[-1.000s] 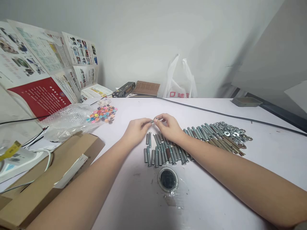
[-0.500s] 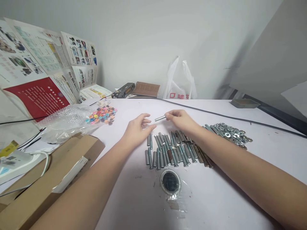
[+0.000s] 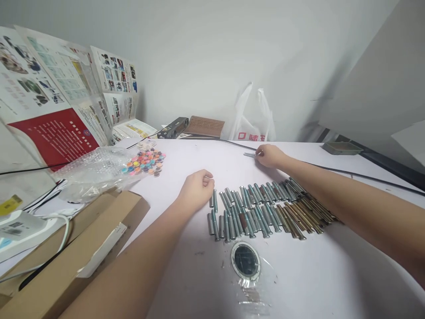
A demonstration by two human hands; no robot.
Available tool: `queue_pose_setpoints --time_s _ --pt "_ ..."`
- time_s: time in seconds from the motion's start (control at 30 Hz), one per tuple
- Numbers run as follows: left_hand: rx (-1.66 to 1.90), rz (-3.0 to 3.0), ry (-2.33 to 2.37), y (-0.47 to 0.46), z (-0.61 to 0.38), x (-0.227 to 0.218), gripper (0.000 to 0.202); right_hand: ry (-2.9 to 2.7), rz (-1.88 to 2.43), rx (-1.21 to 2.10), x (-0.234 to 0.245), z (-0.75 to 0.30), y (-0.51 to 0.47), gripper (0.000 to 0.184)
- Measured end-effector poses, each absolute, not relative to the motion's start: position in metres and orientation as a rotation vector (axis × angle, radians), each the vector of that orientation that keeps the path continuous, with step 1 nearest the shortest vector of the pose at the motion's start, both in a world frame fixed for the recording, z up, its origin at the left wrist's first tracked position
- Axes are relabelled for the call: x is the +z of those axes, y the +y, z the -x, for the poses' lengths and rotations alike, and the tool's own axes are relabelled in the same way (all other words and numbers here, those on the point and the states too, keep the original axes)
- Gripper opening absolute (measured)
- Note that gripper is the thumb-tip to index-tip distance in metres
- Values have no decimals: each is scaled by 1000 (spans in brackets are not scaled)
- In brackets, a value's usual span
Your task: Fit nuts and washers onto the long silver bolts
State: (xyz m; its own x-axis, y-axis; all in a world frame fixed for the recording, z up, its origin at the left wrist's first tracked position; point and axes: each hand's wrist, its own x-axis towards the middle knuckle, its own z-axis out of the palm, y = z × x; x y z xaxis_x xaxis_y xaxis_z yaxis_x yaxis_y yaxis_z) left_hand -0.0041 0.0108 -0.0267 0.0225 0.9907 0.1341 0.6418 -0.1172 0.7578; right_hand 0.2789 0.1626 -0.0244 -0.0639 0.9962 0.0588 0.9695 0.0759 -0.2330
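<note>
My right hand is closed around a slim silver metal pin, whose end sticks out to the left above the far part of the table. My left hand rests near the left end of the rows with its fingers loosely curled; nothing shows in it. Beside it lie several silver metal sleeves and bolts, set side by side in two rows. Brassy-coloured rods continue the near row to the right, partly under my right forearm. The pile of nuts and washers is hidden behind that forearm.
A round dark disc with clear tape lies in front of the rows. To the left are colourful small discs, bubble wrap and a cardboard box. At the back stand a white plastic bag and a shallow tray; a black cable crosses there.
My right hand has moved right and away with the pin. My left hand has curled its fingers and drawn slightly nearer. More of the brassy rods show now, and the nuts are covered.
</note>
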Motion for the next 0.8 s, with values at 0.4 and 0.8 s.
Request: queue_pose_setpoints --time_s 0.4,0.8 --pt "846 -1874 1664 12 5 -27 16 -2448 2001 -369 -16 -284 190 36" --pt "811 -1916 1674 12 4 -26 15 -2285 1444 -55 61 -312 59 61"
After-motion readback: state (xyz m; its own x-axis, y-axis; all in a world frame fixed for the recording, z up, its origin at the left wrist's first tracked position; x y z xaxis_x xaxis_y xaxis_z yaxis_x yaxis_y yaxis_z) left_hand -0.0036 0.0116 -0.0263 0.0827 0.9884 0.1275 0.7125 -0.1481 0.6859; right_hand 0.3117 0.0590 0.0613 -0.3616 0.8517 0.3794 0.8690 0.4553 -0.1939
